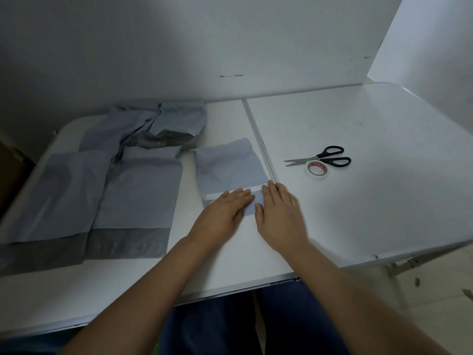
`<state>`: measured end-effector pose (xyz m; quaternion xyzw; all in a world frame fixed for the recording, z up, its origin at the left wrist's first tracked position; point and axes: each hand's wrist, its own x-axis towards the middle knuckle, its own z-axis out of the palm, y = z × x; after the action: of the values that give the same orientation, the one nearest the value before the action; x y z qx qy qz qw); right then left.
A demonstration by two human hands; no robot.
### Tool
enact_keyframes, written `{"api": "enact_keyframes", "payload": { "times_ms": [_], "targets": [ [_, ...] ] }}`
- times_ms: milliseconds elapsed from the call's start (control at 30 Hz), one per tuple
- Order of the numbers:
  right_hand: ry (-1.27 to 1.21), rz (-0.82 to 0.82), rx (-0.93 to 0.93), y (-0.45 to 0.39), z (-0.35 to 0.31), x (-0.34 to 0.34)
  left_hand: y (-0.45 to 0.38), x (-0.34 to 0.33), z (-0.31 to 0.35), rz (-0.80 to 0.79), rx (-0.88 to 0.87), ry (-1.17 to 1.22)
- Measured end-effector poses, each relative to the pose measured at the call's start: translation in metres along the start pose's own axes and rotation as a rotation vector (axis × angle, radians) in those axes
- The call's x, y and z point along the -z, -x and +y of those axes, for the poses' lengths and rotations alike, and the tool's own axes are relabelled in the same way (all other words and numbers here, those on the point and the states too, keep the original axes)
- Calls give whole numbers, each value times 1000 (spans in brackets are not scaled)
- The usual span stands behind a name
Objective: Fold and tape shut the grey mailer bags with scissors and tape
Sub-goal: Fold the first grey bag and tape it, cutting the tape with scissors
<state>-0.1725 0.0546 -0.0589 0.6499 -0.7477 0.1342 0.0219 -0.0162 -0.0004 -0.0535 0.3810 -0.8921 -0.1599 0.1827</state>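
A small grey mailer bag (227, 165) lies flat near the table's centre seam, its near flap folded up with a white strip showing across it. My left hand (222, 213) presses flat on the folded flap, fingers straight. Beside it, my right hand (279, 213) lies flat with its fingertips on the bag's right corner. To the right on the table lie black-handled scissors (322, 158), blades slightly apart. Just in front of them sits a roll of tape (317, 170).
A pile of grey mailer bags (133, 185) covers the table's left side, some flat, some crumpled at the back. A metal seam (258, 139) splits the white table (384, 190) in two. White walls stand behind and at right.
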Motion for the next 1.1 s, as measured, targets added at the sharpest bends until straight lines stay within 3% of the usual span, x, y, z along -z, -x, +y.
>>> {"api": "enact_keyframes", "payload": {
  "times_ms": [200, 767, 933, 1100],
  "targets": [
    [4, -24, -30, 2, -4, 0, 2, 2, -1, 5, 0, 9],
    [-24, -38, -18, 2, 0, -1, 49, 29, -8, 68, 289, -146],
    [-62, -27, -18, 2, 3, -1, 54, 31, -10, 89, 299, -200],
    [-94, 91, 70, 1, 2, 5, 38, 28, 2, 76, 210, -228]
  ]
}}
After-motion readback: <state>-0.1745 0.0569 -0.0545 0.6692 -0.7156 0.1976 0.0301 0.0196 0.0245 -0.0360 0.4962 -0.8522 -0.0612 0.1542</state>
